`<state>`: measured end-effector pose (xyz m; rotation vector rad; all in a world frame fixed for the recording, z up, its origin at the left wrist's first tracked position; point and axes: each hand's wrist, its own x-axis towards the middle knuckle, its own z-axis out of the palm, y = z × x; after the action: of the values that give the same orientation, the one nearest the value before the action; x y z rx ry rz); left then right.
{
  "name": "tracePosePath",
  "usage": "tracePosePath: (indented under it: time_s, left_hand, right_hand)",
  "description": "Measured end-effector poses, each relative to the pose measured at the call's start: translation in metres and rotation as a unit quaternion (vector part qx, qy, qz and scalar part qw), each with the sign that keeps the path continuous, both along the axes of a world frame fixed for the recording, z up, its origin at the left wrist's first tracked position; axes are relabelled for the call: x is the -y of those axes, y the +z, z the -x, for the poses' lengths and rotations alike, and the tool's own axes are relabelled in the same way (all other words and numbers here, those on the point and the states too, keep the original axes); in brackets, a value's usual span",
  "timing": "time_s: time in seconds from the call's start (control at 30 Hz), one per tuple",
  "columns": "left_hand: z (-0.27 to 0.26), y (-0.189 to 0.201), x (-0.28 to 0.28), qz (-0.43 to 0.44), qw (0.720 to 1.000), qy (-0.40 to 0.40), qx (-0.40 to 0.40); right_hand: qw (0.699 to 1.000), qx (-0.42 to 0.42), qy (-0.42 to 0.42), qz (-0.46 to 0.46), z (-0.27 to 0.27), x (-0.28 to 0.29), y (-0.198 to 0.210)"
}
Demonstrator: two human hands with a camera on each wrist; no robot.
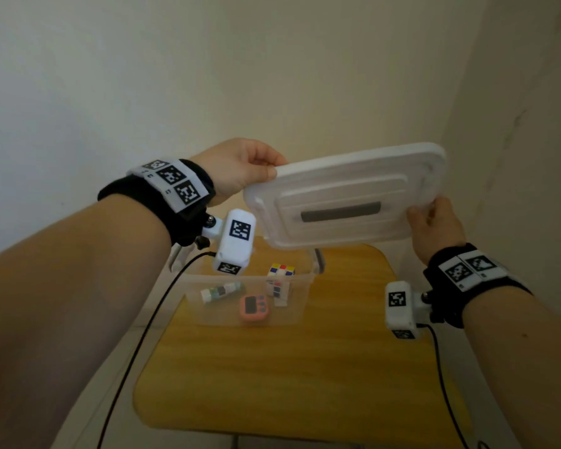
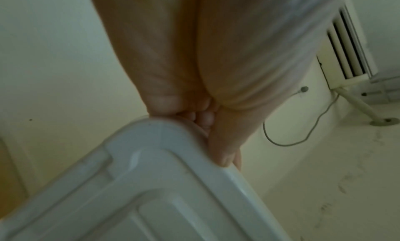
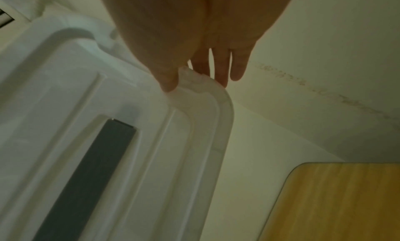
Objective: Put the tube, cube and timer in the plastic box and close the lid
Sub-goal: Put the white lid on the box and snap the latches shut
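Both hands, left hand [image 1: 240, 170] and right hand [image 1: 434, 225], pinching lid [image 1: 344, 199] edges above plastic box [image 1: 246, 296]; level lid, align corners over rim, then press down.

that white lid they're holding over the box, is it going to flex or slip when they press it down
The lid looks fairly stiff: held only at two edges, it shows no sag. Its smooth glossy rim may be slippery, though the left hand and right hand pinch it. Probably light.
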<state>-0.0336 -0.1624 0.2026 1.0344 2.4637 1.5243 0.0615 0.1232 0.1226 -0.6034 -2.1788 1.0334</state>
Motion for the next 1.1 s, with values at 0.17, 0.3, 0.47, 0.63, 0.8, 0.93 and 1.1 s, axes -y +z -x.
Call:
tracePosePath:
  time_s: [0.17,0.3,0.47,0.63,0.8,0.93,1.1]
  left_hand:
    - [0.009,-0.008,0.018,-0.082,0.995,0.039,0.033]
    - [0.018,-0.017,0.028,-0.187,0.976,0.104,0.046]
    - [0.026,-0.040,0.039,-0.237,0.957,0.136,0.095]
    - [0.037,-0.082,0.048,-0.102,0.969,0.206,0.088]
    - [0.050,-0.117,0.060,-0.061,0.942,0.308,0.117]
    - [0.056,-0.133,0.067,-0.025,0.926,0.357,0.120]
    - [0.059,-0.141,0.073,0.039,0.916,0.384,0.110]
  right_hand:
    - [1.000,-0.010,0.017,-0.022,0.008,0.015,0.001]
    - [0.999,-0.005,0.037,-0.028,0.013,0.028,0.002]
    - [0.998,-0.018,0.057,0.016,0.023,0.045,-0.002]
    - [0.991,0.014,0.086,0.101,0.038,0.061,-0.006]
    - [0.989,0.085,0.085,0.083,0.062,0.077,-0.018]
    - [0.988,0.113,0.074,0.078,0.080,0.085,-0.030]
    - [0.985,0.150,0.054,0.071,0.095,0.088,-0.045]
